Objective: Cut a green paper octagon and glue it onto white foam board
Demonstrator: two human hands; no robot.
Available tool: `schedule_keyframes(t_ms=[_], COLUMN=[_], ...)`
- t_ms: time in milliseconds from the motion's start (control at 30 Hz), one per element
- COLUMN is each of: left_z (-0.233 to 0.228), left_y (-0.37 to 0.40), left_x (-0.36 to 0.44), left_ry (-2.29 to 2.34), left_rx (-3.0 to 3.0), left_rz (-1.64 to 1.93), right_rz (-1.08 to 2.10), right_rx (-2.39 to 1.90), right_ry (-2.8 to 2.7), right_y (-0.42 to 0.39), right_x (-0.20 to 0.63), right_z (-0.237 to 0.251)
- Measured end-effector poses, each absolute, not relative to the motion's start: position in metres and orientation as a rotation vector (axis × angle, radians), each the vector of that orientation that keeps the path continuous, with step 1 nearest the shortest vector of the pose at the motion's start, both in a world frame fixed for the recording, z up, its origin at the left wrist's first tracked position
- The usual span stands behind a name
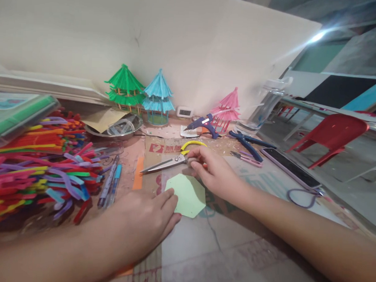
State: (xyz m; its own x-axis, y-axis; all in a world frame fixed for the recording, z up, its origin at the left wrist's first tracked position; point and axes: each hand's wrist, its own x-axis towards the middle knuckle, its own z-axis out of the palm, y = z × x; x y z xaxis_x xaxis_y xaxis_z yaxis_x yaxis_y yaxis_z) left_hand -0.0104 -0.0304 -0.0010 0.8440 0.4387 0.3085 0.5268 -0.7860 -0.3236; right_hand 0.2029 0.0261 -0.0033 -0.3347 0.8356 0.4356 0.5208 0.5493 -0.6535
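Observation:
A pale green paper hexagon (188,194) lies flat on the cardboard-covered table. My left hand (147,216) rests on its left corner, fingers pressing the paper down. My right hand (213,171) reaches past the hexagon's far edge and touches the yellow-handled scissors (171,161), which lie on the cardboard with blades pointing left. Whether the fingers are closed round the handles cannot be told.
A heap of coloured pipe cleaners (34,159) fills the left side, with pens (109,183) beside it. Green (124,88), blue (159,96) and pink (227,107) pavilion models stand by the wall. A glue gun (204,124), blue pliers (248,143) and a phone (289,166) lie further right.

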Motion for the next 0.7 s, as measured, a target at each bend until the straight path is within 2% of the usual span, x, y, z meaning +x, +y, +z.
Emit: schedule_keyframes(t_ms=[100, 233, 300, 700], left_z=[-0.001, -0.001, -0.002, 0.001], left_y=[-0.028, -0.022, -0.017, -0.036], left_x=[-0.011, -0.013, -0.014, -0.014], left_ry=[-0.741, -0.769, -0.769, -0.532], left_rx=[-2.597, -2.607, -2.639, -2.703], left_rz=[-0.301, -0.315, -0.329, -0.345], right_rz=[0.581, 0.892, 0.935, 0.572], right_rx=[-1.179, -1.336, -1.313, -1.119], right_ry=[-2.017, -1.971, -1.963, -2.243], right_y=[0.022, 0.018, 0.018, 0.016], right_x=[0.202, 0.201, 0.201, 0.201], right_z=[0.005, 0.014, 0.014, 0.011])
